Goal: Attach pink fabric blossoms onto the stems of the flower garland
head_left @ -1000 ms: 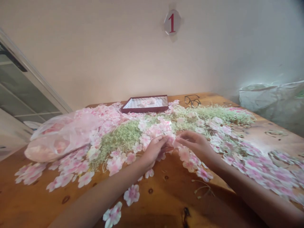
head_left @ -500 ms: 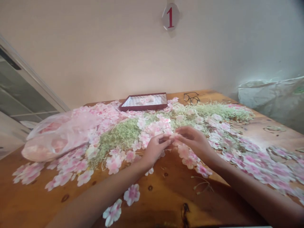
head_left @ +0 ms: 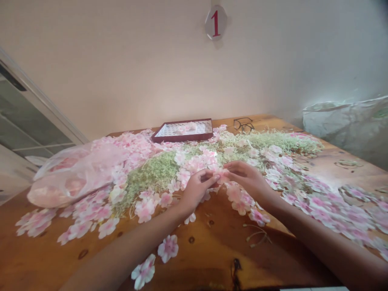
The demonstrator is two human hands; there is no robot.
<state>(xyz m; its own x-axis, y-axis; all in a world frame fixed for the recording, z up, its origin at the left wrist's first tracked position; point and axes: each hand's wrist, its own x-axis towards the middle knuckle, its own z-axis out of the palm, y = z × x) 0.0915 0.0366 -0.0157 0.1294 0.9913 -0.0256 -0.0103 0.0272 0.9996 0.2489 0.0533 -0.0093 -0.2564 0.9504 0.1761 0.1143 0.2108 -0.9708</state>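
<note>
Both of my hands meet over the middle of the wooden table (head_left: pixel 194 238). A pale pink flower (head_left: pixel 222 175) sits between their fingertips. My left hand (head_left: pixel 199 186) pinches the flower's left side between thumb and fingers. On its right side, my right hand (head_left: pixel 246 178) holds the flower's edge with thumb and fingers closed together. Loose pink petal flowers (head_left: pixel 195 161) lie just behind the hands, beside a pile of green stringy stamens (head_left: pixel 154 171). More pink flowers (head_left: pixel 241 200) rest on the wood below my right hand.
A dark red tray (head_left: pixel 183 139) with flowers in it stands at the back, left of black glasses (head_left: pixel 243 125). A clear plastic bag (head_left: pixel 71 178) lies at left. Flowers (head_left: pixel 342 212) spread across the right side. A white sack (head_left: pixel 339 125) stands beyond the table's right edge.
The pink flower between my fingertips shows more fully now, and my fingers have shifted slightly around it. The camera view has moved very slightly.
</note>
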